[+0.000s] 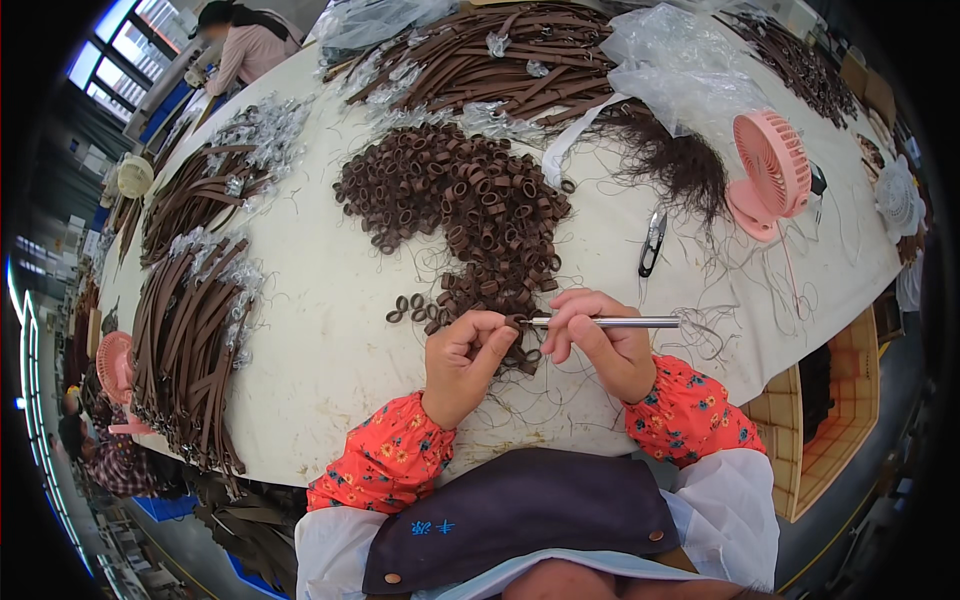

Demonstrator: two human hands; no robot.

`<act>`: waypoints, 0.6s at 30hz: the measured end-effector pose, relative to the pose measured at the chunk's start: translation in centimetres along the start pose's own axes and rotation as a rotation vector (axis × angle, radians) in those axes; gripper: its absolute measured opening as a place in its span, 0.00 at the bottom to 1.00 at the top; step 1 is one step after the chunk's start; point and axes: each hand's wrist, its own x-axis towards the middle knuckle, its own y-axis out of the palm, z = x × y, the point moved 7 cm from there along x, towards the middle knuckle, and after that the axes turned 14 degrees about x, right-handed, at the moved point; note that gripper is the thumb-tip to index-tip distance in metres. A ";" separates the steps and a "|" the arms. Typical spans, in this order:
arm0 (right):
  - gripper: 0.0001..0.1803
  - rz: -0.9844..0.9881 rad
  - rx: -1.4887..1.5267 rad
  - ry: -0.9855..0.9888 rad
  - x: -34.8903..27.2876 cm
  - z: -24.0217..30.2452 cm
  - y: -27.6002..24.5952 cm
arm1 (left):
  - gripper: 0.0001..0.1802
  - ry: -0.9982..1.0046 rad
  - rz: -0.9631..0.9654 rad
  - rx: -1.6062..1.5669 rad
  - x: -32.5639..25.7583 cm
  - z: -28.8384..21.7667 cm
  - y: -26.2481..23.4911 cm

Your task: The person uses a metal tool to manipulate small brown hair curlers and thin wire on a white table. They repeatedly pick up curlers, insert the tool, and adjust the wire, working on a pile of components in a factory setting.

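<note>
Left fingers: my left hand (462, 357) is pinched shut on a small brown leather loop (513, 323), held just above the near edge of the white cloth-covered table (320, 330).
Right fingers: my right hand (600, 345) is closed around a slim silver metal tool (610, 322), its tip touching that loop.
Near pile: a few loops (410, 308) lie apart to the left — I judge these handled, though I cannot tell for sure.
Remaining: the big heap of brown leather loops (460, 200) looks untouched, so I'd say most work is left.
Further out: flat matte brown straps (190, 340), crinkled clear plastic bags (680, 70), black thread snips (652, 242), a pink plastic desk fan (770, 170).
</note>
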 end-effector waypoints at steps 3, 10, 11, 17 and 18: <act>0.10 0.031 -0.085 -0.034 0.1 0.0 0.2 | 0.03 0.002 0.005 0.011 0.0 -0.1 0.1; 0.11 -0.020 -0.056 -0.008 0.1 0.2 -0.2 | 0.04 -0.036 0.027 0.031 0.0 0.1 -0.1; 0.11 -0.036 -0.026 -0.004 0.1 0.3 -0.3 | 0.05 -0.059 0.040 0.033 0.1 0.3 -0.2; 0.12 -0.180 0.065 0.005 0.2 0.4 -1.6 | 0.09 0.093 -0.055 0.498 1.2 -0.7 -1.6; 0.12 -0.184 0.066 0.008 0.2 0.4 -1.7 | 0.13 0.311 -0.095 0.665 1.3 -2.2 -1.4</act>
